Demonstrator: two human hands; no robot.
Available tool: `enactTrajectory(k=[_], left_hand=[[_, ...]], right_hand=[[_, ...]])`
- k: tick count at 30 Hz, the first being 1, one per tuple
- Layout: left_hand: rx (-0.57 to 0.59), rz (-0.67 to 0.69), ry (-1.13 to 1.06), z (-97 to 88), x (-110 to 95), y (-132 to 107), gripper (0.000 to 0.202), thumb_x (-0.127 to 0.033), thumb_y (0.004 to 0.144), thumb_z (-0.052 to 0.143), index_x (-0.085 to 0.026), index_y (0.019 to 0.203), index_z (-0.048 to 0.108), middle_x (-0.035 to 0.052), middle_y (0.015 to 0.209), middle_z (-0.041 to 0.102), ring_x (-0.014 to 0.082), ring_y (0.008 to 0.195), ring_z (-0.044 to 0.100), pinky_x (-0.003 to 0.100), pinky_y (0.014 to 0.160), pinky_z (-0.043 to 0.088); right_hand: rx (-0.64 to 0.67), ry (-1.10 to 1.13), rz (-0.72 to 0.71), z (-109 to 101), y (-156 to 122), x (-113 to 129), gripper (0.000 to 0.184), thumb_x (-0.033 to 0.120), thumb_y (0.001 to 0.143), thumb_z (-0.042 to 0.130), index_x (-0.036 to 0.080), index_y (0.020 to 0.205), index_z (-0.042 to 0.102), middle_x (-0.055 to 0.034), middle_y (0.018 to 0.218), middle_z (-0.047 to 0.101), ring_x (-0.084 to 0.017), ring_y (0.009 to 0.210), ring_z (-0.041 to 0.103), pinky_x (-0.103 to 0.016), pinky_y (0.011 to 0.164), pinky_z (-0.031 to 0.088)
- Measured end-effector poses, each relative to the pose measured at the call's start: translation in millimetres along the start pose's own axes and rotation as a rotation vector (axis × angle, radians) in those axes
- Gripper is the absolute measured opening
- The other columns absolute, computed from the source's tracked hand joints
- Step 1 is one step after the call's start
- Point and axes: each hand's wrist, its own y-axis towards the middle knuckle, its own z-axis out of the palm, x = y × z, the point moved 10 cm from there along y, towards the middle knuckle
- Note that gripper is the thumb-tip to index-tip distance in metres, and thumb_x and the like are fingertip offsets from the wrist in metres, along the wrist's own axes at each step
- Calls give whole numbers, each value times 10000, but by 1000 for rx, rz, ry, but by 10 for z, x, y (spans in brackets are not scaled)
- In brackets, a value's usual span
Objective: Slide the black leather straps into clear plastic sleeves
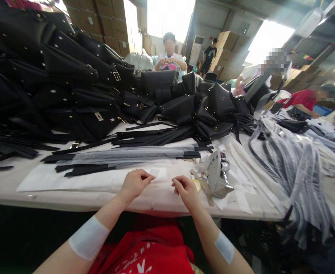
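My left hand [135,186] is pinched closed over a white sheet [93,179] near the table's front. A faint, clear piece lies at its fingertips, too unclear to name. Across a short gap, my right hand [186,190] has its fingers curled together, and whatever is in them cannot be made out. Just to its right stand a tape dispenser [220,177] and a yellow tape roll [196,185]. Behind my left hand lie black straps [84,167], some of them wrapped in clear plastic sleeves [133,154].
Black bags [70,87] are heaped along the back and left. Plastic-wrapped straps [301,171] hang over the front edge at right. Brown strips [204,186] lie by the dispenser. A person [170,57] works opposite, and another in red [301,99] bends at right.
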Motion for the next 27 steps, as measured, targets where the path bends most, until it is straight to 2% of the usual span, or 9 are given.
enactTrajectory(k=[1, 3, 5, 9, 12, 15, 17, 19, 27], left_hand=[[1, -17, -48, -24, -14, -34, 275, -427, 782, 655, -182, 679, 725, 47, 674, 733, 199, 648, 665, 278, 617, 480], [11, -59, -208, -62, -48, -130, 302, -461, 740, 684, -177, 640, 696, 28, 590, 690, 173, 559, 618, 257, 540, 447], [38, -91, -398, -82, -102, -255, 318, -468, 689, 727, -172, 595, 658, 6, 531, 640, 150, 511, 568, 242, 509, 418], [69, -56, -539, -213, -238, -494, 324, -432, 685, 741, -169, 563, 598, -19, 521, 579, 118, 498, 505, 221, 496, 391], [68, 70, -398, -420, -334, -604, 310, -410, 758, 694, -166, 586, 611, -8, 571, 574, 123, 550, 510, 217, 514, 389], [184, 165, -229, -506, -364, -714, 265, -368, 824, 642, -163, 662, 685, 36, 716, 651, 149, 671, 582, 220, 573, 421], [258, 164, -184, -531, -301, -810, 257, -345, 831, 637, -163, 660, 695, 41, 734, 659, 149, 676, 591, 223, 589, 423], [260, 140, -167, -592, -202, -917, 258, -329, 821, 648, -162, 626, 678, 29, 687, 637, 140, 641, 573, 228, 593, 414], [-36, -5, -286, -1069, 315, -1414, 289, -358, 780, 684, -161, 602, 568, 2, 626, 558, 129, 587, 495, 231, 550, 374]], right_hand=[[27, 2, -10, 95, 19, 37, 245, 379, 836, 632, 169, 961, 657, -42, 851, 685, -107, 601, 565, -245, 587, 463], [134, 15, -15, 335, 26, 91, 466, 365, 756, 727, 188, 1168, 603, -66, 1050, 677, -98, 644, 561, -241, 599, 463], [320, 34, -1, 638, -40, 117, 636, 383, 673, 810, 195, 1231, 568, -54, 1052, 671, -93, 646, 538, -227, 580, 438], [652, 160, 110, 1094, -331, 101, 421, 561, 760, 709, 152, 840, 647, 18, 667, 593, -86, 564, 461, -213, 522, 357], [752, 163, 126, 1162, -476, 142, 436, 566, 817, 647, 145, 710, 613, 30, 598, 544, -79, 541, 429, -215, 519, 343], [844, 20, 6, 1141, -551, 257, 351, 469, 846, 648, 139, 728, 644, 21, 643, 583, -96, 605, 472, -217, 566, 373], [925, -62, -39, 1163, -605, 292, 335, 430, 864, 634, 140, 696, 638, 24, 634, 572, -98, 609, 467, -214, 559, 363], [987, -98, -53, 1227, -647, 310, 347, 422, 866, 635, 143, 660, 616, 30, 609, 541, -95, 592, 445, -214, 540, 346], [1147, -2, 34, 1902, -823, 395, 355, 470, 836, 665, 139, 710, 643, 23, 609, 541, -95, 564, 443, -228, 534, 357]])
